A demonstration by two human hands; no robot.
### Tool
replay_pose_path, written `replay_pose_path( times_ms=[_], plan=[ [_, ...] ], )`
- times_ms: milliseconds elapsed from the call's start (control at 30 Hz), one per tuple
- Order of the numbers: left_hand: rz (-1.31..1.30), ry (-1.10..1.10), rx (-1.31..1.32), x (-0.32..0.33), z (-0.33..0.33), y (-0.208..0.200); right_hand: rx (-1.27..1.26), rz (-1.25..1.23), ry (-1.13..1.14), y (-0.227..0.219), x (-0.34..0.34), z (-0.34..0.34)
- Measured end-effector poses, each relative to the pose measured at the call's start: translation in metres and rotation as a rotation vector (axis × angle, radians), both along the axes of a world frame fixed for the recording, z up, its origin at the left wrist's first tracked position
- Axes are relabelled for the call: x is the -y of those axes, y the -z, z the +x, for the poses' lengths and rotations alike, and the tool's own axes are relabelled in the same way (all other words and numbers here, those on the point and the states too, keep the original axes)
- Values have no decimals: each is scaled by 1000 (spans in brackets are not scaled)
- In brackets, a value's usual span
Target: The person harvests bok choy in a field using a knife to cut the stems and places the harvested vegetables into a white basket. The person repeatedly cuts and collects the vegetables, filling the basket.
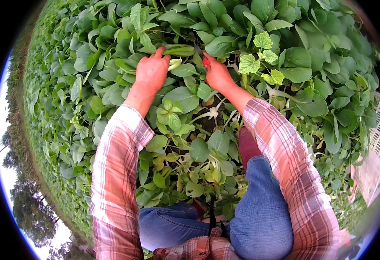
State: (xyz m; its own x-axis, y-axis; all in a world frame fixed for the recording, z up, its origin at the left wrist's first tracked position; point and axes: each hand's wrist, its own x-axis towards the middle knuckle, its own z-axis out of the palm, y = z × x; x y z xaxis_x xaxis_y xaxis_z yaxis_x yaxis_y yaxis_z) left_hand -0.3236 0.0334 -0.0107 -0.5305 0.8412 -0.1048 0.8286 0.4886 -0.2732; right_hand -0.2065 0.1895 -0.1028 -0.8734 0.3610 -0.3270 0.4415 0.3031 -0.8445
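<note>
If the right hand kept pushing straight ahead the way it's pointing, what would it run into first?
Most likely the pale green stalks of the leafy plant just ahead of the right hand and its red-handled tool. Broad green leaves lie just beyond, though depth is hard to judge.

Soft even daylight, faint shadows, sharp centre, strong fisheye bending toward black rim.

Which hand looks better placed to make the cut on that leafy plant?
The right hand, probably: it holds a red-handled cutting tool by the pale stalks. The left hand grips the plant there, so it seems to be steadying it.
</note>
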Motion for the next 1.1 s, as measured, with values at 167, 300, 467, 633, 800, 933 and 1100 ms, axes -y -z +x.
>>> replay_pose_path(
  times_ms=[167,300,467,633,800,933,1100],
  plan=[
    [-42,-79,84,-1,-3,-2,-63,116,0,22,1,-4],
    [-28,-82,105,3,-6,-1,-106,38,14,15,11,-7],
    [-62,-143,133,2,-2,-7,-57,-69,58,16,18,-14],
    [33,-141,161,-2,-3,-4,-28,-4,-45,35,5,-34],
    [78,-239,258,8,-8,-9,-66,-116,43,19,20,-17],
    [2,-314,254,0,-7,-11,-146,-128,56,32,20,-11],
    [91,-308,262,6,-9,-9,-49,-139,10,25,23,-11]
  ],
)
